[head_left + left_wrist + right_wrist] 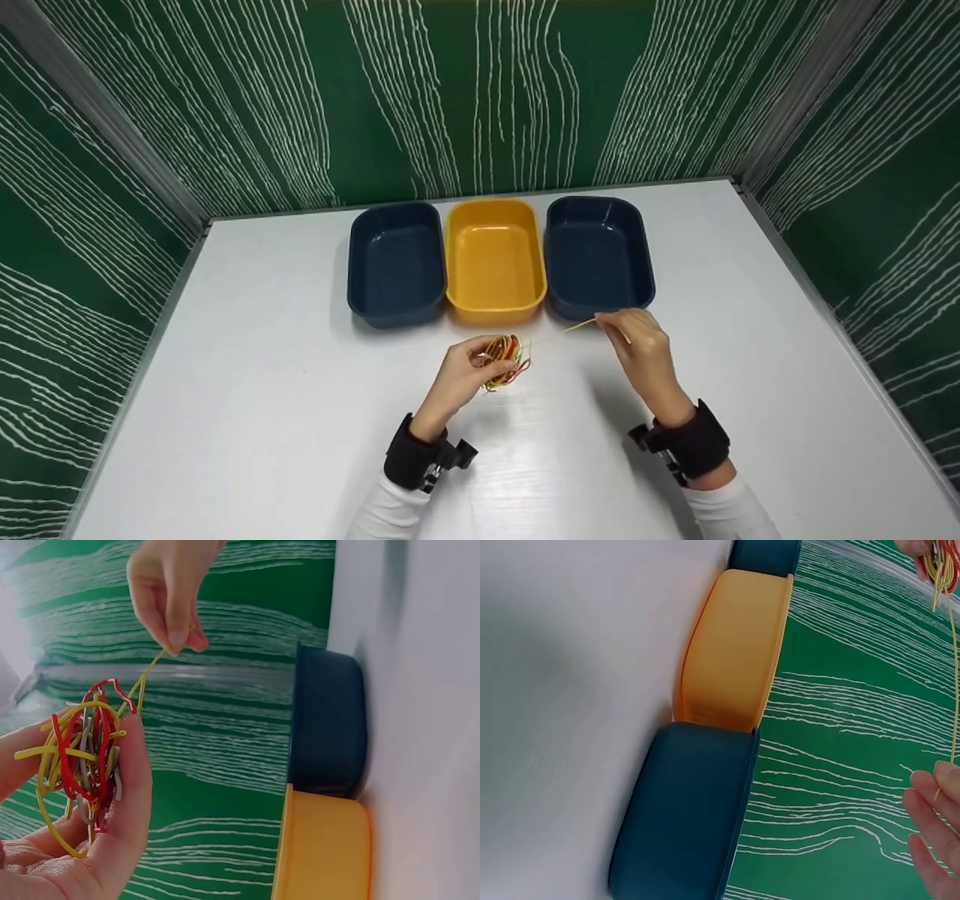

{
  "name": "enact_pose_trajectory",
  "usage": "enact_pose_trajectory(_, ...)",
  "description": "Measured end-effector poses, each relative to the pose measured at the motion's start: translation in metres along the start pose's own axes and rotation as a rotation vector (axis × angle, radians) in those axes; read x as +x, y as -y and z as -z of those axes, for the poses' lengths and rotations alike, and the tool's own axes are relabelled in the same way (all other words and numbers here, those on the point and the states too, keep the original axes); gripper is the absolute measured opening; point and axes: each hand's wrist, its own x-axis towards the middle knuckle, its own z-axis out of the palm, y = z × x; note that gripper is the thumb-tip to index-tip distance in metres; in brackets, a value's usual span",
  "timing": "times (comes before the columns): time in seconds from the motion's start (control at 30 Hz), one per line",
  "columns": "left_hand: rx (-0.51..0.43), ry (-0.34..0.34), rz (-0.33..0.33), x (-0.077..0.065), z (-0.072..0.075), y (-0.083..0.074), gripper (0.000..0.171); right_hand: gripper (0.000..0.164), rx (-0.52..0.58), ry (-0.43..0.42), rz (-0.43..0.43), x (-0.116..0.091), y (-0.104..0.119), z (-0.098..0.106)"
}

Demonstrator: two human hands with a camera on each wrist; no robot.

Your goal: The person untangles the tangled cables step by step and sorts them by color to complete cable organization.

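Note:
My left hand (pixel 459 377) holds a tangled bundle of thin coloured wires (pixel 501 364) between thumb and fingers, just in front of the bins. Red, yellow and grey loops with loose ends show in this bundle (pixel 82 757) in the left wrist view. Off to the right, my right hand (pixel 639 346) pinches one yellow wire (pixel 580 325) between thumb and fingertips. That yellow wire (pixel 955 682) stretches nearly straight from the bundle to the right hand (pixel 936 821), and a short end sticks out past the fingers. Both hands are raised above the table.
Three bins stand side by side at the back of the white table (pixel 262 390): a dark blue bin (pixel 397 319) on the left, a yellow bin (pixel 496 315) between, another dark blue bin (pixel 649 262) on the right. Green panels (pixel 450 97) with white lines enclose the table.

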Motion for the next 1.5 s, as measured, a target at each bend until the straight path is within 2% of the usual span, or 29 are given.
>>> enact_pose_trajectory(0.17, 0.003, 0.029, -0.003, 0.000, 0.002, -0.001, 0.033, 0.019, -0.009, 0.001, -0.005, 0.001, -0.002, -0.001)
enact_pose_trajectory(0.4, 0.060, 0.069, -0.054, -0.001, 0.008, -0.006, 0.032, 0.021, -0.014, -0.026, 0.019, 0.003, -0.003, -0.003)
enact_pose_trajectory(0.6, 0.082, 0.112, -0.018, -0.003, 0.013, -0.013, 0.033, 0.022, -0.014, -0.019, 0.033, 0.004, -0.005, -0.005)
enact_pose_trajectory(0.73, 0.114, 0.135, -0.026, -0.005, 0.016, -0.023, 0.032, 0.021, -0.010, 0.001, 0.041, 0.003, -0.007, -0.006)
enact_pose_trajectory(0.83, 0.157, 0.137, -0.040, -0.004, 0.019, -0.023, 0.031, 0.021, -0.007, 0.006, 0.047, 0.003, -0.008, -0.006)
enact_pose_trajectory(0.9, 0.172, 0.133, -0.042, -0.002, 0.021, -0.017, 0.032, 0.022, -0.004, 0.010, 0.049, 0.003, -0.009, -0.006)
enact_pose_trajectory(1.03, 0.164, 0.120, -0.049, -0.001, 0.023, -0.012, 0.033, 0.021, -0.007, 0.025, 0.060, 0.003, -0.010, -0.006)
enact_pose_trajectory(1.13, 0.143, 0.121, -0.040, 0.000, 0.021, -0.011, 0.035, 0.019, -0.024, 0.050, 0.087, 0.002, -0.011, -0.007)
enact_pose_trajectory(1.37, 0.163, 0.119, 0.002, 0.001, 0.017, -0.011, 0.034, 0.020, -0.079, 0.142, 0.130, 0.000, -0.009, -0.009)
enact_pose_trajectory(1.5, 0.168, 0.110, 0.019, 0.001, 0.015, -0.010, 0.034, 0.021, -0.098, 0.156, 0.146, -0.001, -0.008, -0.011)
